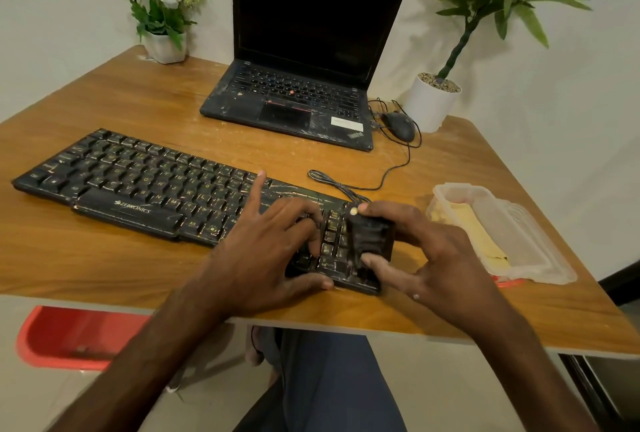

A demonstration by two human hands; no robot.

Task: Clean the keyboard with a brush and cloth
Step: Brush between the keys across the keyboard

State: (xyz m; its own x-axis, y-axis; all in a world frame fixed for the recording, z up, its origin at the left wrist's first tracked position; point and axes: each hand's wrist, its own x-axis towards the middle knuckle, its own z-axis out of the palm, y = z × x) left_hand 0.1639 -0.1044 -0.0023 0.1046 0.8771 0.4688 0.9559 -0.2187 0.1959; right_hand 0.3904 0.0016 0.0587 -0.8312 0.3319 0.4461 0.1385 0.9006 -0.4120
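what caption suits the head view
Left hand rests on the black Zebronics keyboard while right hand grips a black brush.

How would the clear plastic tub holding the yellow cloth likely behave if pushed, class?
The clear plastic tub looks thin-walled, so it is probably light and slightly flexible. Low and wide, it should slide rather than tip. The yellow cloth inside likely adds little weight.
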